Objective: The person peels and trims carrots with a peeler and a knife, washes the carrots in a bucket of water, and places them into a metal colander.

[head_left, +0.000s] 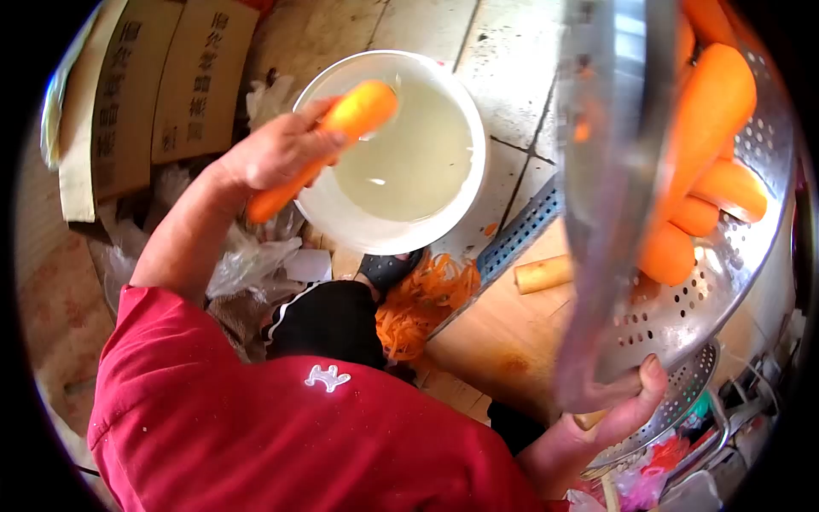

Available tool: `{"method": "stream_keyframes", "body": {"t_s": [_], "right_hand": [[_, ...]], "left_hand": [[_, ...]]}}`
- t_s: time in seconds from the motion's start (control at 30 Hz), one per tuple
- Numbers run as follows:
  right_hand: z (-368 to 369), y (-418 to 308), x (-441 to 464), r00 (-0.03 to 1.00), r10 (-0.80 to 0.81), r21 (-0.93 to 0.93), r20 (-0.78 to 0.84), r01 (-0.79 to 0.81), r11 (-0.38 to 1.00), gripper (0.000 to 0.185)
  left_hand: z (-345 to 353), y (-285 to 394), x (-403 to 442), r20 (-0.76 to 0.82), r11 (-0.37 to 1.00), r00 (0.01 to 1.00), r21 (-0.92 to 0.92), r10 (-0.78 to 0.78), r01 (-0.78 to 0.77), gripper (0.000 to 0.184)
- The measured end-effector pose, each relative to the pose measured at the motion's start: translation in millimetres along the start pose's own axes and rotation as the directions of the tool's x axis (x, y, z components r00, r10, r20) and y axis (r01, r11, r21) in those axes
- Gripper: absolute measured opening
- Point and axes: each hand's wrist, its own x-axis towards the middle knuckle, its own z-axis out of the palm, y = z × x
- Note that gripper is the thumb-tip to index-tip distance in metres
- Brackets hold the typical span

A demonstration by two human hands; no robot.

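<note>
My left hand [286,149] is closed around a large carrot [363,111], held tilted above the near-left side of a white bucket [478,162] of cloudy water. At the lower right, my right hand [627,414] grips a short wooden handle [590,419]. Rising from that hand is a broad, shiny metal blade, apparently a cleaver [610,213], blurred and close to the camera. It hides part of a perforated metal colander [725,273] with several carrots [712,102] in it. The right fingers are partly hidden.
A wooden board [512,341] carries another wooden handle-like piece [542,275]. Beside it stands a blue perforated plastic crate [520,230]. Orange peelings [422,299] lie on the floor by my foot. Cardboard boxes [128,102] and plastic bags [256,264] are at the left.
</note>
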Motion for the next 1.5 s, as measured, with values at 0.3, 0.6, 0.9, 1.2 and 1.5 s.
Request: {"method": "stream_keyframes", "body": {"t_s": [0.3,0.6,0.9,1.2,1.5], "right_hand": [[-34.8,-0.5,1.5,0.913,0.130,0.387,0.387,-0.289,0.876,0.041],[-47.8,7.7,-45.9,0.979,0.049,0.170,0.200,-0.084,0.982,0.057],[-55.3,11.5,-40.7,0.955,0.135,0.222,0.264,-0.197,0.955,0.059],[-64.0,14.4,-44.0,0.948,0.126,0.273,0.291,-0.209,0.939,0.054],[-69.6,18.5,-54.7,0.919,0.102,0.323,0.382,-0.236,0.917,0.040]], "left_hand": [[76.6,-83.0,101.0,0.238,0.728,0.964,0.681,-0.114,-0.082,0.072],[153.5,-158.0,231.3,0.033,0.312,0.998,0.950,-0.049,-0.016,0.046],[90.5,-59.1,156.3,0.135,0.909,0.918,0.250,-0.374,0.334,0.045],[54.0,-68.1,75.1,0.311,0.802,0.923,-0.597,0.228,0.003,0.092],[49.4,-63.2,-23.4,-0.023,0.728,0.956,-0.643,0.291,-0.237,0.091]]}}
